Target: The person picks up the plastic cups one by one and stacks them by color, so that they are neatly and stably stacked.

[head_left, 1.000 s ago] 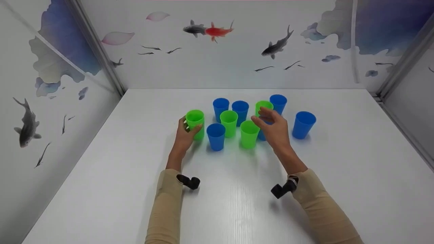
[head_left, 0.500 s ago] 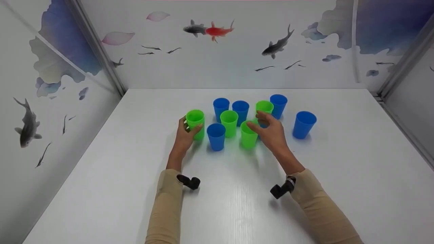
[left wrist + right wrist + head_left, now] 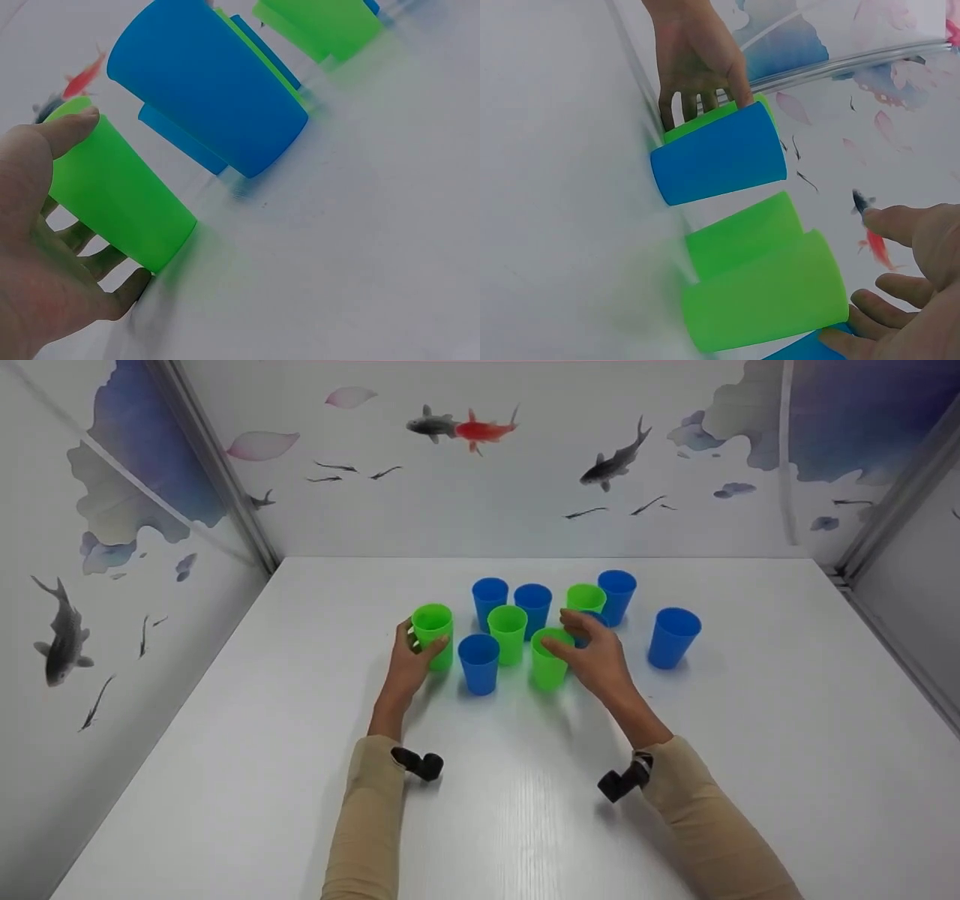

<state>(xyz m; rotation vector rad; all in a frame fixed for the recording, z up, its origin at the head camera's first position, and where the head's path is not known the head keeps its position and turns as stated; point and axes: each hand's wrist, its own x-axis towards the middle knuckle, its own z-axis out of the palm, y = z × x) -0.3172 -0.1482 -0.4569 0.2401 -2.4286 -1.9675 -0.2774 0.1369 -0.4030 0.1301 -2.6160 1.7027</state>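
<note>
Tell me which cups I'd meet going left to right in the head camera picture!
Leftmost green cup → front blue cup → middle green cup → front green cup → back right blue cup → far right blue cup. The rest overlap, so I left them out.

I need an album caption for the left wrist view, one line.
The left hand grips a green cup near a blue cup on a white tabletop.
</note>
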